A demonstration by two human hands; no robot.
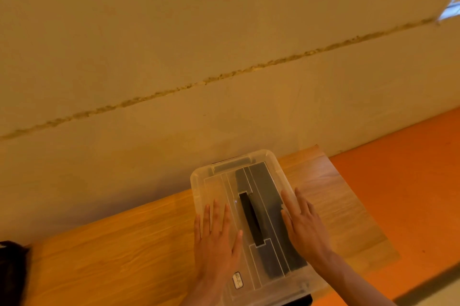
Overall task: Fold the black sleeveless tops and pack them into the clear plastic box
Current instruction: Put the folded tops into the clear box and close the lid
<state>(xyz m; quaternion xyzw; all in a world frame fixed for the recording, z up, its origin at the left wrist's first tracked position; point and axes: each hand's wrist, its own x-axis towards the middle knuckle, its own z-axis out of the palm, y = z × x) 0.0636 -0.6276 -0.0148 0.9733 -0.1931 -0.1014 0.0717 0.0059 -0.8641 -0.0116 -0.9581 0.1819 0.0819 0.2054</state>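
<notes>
We press both hands, left hand and right hand, fingers flat, on the lid of the clear plastic box; closing seems underway, latching next.

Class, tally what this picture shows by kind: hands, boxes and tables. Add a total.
Hands: 2 (left hand, right hand)
Box: 1
Table: 1
Total: 4

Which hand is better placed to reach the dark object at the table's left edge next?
Left, probably: the left hand lies flat on the lid nearer the dark object; the right hand must cross the clear plastic box.
</notes>
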